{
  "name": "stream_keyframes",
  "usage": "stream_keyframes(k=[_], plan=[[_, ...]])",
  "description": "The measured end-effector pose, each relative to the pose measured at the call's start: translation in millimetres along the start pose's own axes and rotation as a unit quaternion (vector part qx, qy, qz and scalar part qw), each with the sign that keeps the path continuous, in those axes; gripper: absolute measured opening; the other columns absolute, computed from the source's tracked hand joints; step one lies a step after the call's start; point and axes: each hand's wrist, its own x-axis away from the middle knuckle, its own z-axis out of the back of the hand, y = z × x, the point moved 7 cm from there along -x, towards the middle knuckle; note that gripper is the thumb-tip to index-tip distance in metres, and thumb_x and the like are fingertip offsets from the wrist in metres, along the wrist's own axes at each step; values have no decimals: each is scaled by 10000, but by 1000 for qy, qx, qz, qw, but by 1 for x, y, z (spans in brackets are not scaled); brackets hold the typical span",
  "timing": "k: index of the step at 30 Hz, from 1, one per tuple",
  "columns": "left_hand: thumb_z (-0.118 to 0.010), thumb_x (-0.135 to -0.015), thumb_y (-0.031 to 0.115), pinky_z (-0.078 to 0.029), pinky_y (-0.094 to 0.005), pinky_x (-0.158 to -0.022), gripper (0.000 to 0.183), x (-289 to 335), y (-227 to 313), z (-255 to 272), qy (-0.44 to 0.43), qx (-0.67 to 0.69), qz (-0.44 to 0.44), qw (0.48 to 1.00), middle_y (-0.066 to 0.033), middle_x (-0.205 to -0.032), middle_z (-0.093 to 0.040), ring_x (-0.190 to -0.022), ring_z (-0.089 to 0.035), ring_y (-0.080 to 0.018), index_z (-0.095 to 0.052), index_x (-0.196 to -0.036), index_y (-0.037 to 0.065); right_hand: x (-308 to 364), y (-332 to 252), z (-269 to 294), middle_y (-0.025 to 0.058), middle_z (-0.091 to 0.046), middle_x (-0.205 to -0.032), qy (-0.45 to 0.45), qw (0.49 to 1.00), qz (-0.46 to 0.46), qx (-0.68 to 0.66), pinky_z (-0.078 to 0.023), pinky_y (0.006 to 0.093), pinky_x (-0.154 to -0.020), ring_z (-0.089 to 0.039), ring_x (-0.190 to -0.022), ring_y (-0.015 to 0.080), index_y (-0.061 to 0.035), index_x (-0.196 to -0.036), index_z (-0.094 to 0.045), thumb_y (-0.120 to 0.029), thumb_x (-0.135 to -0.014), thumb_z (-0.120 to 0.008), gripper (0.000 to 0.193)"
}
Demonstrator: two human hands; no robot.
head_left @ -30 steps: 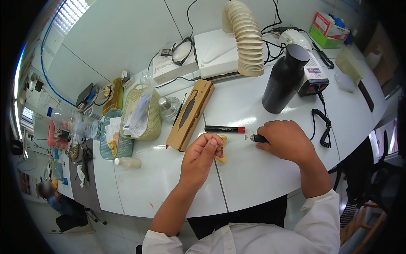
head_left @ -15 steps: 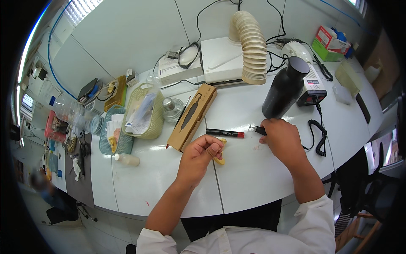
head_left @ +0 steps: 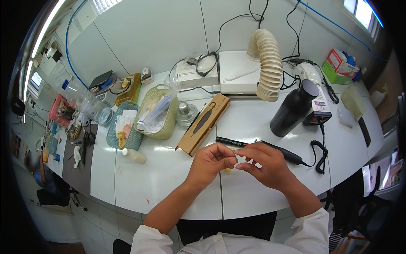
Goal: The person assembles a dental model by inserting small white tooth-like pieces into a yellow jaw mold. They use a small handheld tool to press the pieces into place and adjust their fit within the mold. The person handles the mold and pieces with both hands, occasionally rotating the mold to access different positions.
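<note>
Above the front part of the white table, my left hand is closed, thumb against bent fingers, on something too small or hidden to make out. Right beside its fingertips is my right hand, its curved fingers and thumb apart with a gap between them. A black corded handpiece lies on the table just beyond my right hand. The black marker lies behind my hands, its right end hidden by my fingers. Under and behind them, a small yellow piece shows only partly.
Behind lie a brown cardboard box and a dark bottle. At left stand a green basket, a blue basket, a glass jar and a small bottle. A ribbed hose hangs above the back.
My right hand has let go of the handpiece, now lying on the table, and has moved left to my left hand. The view has shifted, so the scene sits lower and further right.
</note>
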Motion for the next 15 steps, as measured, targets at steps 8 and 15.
stream_keyframes(k=[8,15], plan=[[-744,-891,73,-535,-256,-809,170,0,-1,-3,10,31,26,999,-62,-916,-690,-863,-659,-115,-637,-1005,8,-1,10,-1,63,-705,-850,23,999,21,-20,-540,302,-659,-670,-761,216,-77,-935,-738,-77,-756,-810,193],[-724,-911,81,-533,-265,-798,188,4,4,-12,-18,25,1,1000,-66,-962,-681,-858,-651,-121,-607,-1040,12,-2,5,-1,52,-702,-835,12,1000,24,2,-534,308,-671,-663,-756,228,-77,-909,-730,-99,-768,-801,160]])
